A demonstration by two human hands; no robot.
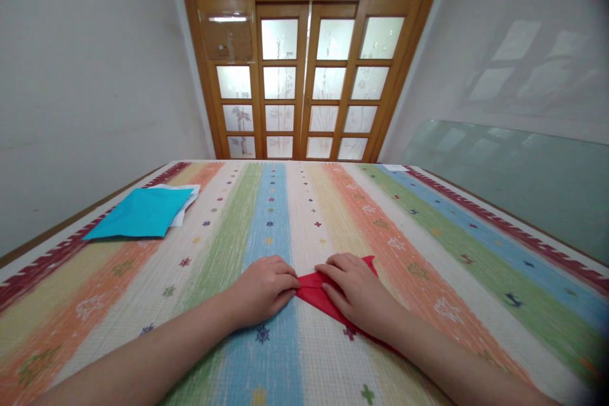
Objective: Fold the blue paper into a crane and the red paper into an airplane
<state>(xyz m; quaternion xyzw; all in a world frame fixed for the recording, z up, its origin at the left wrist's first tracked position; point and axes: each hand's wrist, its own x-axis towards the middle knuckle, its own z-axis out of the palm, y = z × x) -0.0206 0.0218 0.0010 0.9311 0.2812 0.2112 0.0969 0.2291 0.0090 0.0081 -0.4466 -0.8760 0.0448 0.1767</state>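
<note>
A folded piece of red paper (314, 295) lies on the striped tablecloth (285, 216) near the front edge. My right hand (354, 292) lies flat on top of it, fingers pointing left and pressing it down; most of the paper is hidden under this hand and forearm. My left hand (264, 288) rests on the cloth just left of the paper, its fingertips touching the paper's pointed left tip.
A stack of blue paper (140, 212) on white sheets (188, 200) lies at the far left of the table. A glass panel (514, 171) leans along the right wall. Wooden doors with frosted panes (304, 85) stand beyond the table's far end.
</note>
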